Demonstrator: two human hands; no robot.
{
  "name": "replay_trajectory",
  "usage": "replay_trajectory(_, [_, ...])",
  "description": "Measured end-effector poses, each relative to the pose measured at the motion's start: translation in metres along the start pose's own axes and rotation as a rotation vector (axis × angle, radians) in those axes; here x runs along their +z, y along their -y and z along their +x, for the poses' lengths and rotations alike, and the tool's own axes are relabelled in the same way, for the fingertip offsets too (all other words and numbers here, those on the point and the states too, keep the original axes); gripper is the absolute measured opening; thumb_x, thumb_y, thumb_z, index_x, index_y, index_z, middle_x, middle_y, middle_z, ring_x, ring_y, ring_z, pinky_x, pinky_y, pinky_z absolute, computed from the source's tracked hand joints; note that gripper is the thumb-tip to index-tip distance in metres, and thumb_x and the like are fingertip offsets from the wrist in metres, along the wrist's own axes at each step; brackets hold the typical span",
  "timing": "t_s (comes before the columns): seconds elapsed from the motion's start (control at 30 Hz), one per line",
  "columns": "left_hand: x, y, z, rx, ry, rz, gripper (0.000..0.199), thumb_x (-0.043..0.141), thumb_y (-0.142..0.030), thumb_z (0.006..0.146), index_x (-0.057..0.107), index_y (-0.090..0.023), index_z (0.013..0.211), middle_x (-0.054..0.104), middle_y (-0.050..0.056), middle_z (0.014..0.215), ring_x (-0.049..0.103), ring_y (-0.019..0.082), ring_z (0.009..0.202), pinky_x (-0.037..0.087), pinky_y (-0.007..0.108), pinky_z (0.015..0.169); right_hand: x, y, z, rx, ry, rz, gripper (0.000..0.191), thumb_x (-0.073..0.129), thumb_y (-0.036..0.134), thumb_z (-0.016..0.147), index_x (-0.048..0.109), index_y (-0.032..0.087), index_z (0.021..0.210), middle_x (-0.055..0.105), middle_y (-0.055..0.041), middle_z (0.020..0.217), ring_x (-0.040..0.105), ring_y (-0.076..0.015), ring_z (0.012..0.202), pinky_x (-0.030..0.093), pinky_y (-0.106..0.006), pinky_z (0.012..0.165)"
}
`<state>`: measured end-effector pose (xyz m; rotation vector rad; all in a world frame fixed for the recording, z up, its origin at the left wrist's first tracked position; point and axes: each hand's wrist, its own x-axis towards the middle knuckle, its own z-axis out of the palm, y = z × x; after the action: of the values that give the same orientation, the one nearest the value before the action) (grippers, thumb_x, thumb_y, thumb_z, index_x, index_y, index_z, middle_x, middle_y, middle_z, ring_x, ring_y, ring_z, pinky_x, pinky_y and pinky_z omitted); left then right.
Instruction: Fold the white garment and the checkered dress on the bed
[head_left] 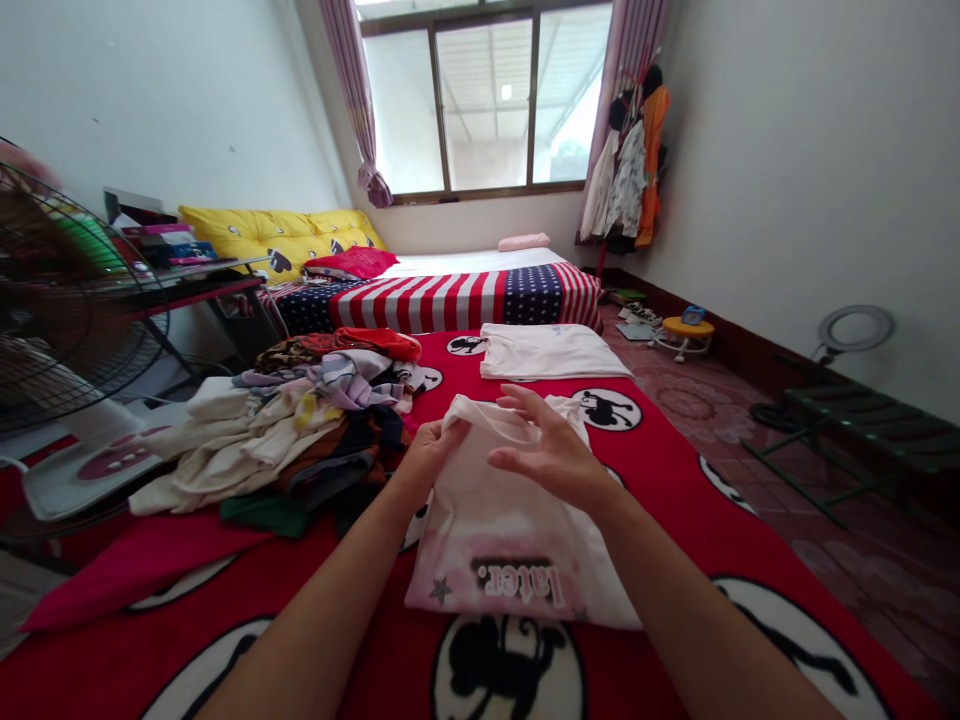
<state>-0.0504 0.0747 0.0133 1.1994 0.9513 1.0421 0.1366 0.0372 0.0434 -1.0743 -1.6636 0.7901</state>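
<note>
A white shirt point(517, 520) with pink print and upside-down lettering lies partly folded on the red patterned blanket point(390, 640). At its far left corner, my left hand point(435, 450) pinches the fabric between thumb and fingers. My right hand point(551, 450) hovers over the shirt's far part, thumb and fingers spread, holding nothing. Beyond both hands, a folded white garment point(551, 352) lies flat on the blanket. To the left of my left hand is a heap of mixed clothes point(300, 420).
A fan point(67, 300) stands at the left, beside a desk point(202, 285) with boxes. A bed with a striped, starred cover point(450, 298) is under the window. On the right are a small yellow stool point(688, 327), a ring light point(855, 330) and a dark green bench point(870, 415).
</note>
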Motion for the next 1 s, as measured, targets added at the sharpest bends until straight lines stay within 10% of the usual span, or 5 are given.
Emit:
replay_trajectory(0.27, [-0.003,0.014,0.026,-0.002,-0.167,-0.145,0.055,0.059,-0.062,0.075,0.064,-0.013,0.1,0.07,0.013,0.096,0.068,0.024,0.083,0.054,0.032,0.071,-0.001,-0.028,0.008,-0.031,-0.36,-0.23,0.045,0.063,0.025,0.078,0.057,0.019,0.122,0.061,-0.0128,0.124,0.056,-0.025,0.115,0.043,-0.044,0.097])
replay_trajectory(0.6, [-0.019,0.018,0.029,0.414,-0.52,0.577,0.057,0.065,-0.021,0.075,0.05,-0.011,0.13,0.046,0.021,0.136,0.049,0.032,0.123,0.039,0.043,0.102,-0.052,-0.053,0.012,0.186,-0.423,-0.443,0.024,0.061,0.029,0.076,0.067,0.017,0.096,0.07,-0.0086,0.095,0.064,-0.0183,0.074,0.048,-0.03,0.068])
replay_trajectory(0.67, [-0.009,0.012,0.023,0.583,-0.448,0.683,0.04,0.06,-0.022,0.08,0.06,-0.014,0.119,0.055,0.016,0.128,0.048,0.028,0.124,0.035,0.042,0.107,-0.069,-0.058,0.011,0.278,-0.434,-0.559,0.023,0.061,0.031,0.075,0.067,0.018,0.093,0.071,-0.0079,0.09,0.064,-0.0193,0.074,0.046,-0.03,0.067])
replay_trajectory(0.83, [0.022,0.016,0.008,0.586,0.224,0.821,0.037,0.053,-0.036,0.088,0.063,-0.022,0.121,0.06,0.011,0.128,0.053,0.027,0.12,0.038,0.041,0.105,-0.087,-0.064,0.005,0.487,-0.232,-0.714,0.022,0.06,0.04,0.075,0.069,0.02,0.073,0.07,-0.0076,0.075,0.063,-0.0218,0.072,0.04,-0.029,0.058])
replay_trajectory(1.0, [0.03,0.033,0.005,0.499,0.214,1.126,0.06,0.055,-0.045,0.086,0.045,-0.019,0.14,0.034,0.016,0.149,0.032,0.033,0.137,0.025,0.048,0.112,-0.074,-0.068,0.002,0.519,-0.151,-0.726,0.026,0.066,0.046,0.066,0.068,0.02,0.067,0.068,-0.0053,0.069,0.061,-0.0203,0.067,0.033,-0.026,0.05])
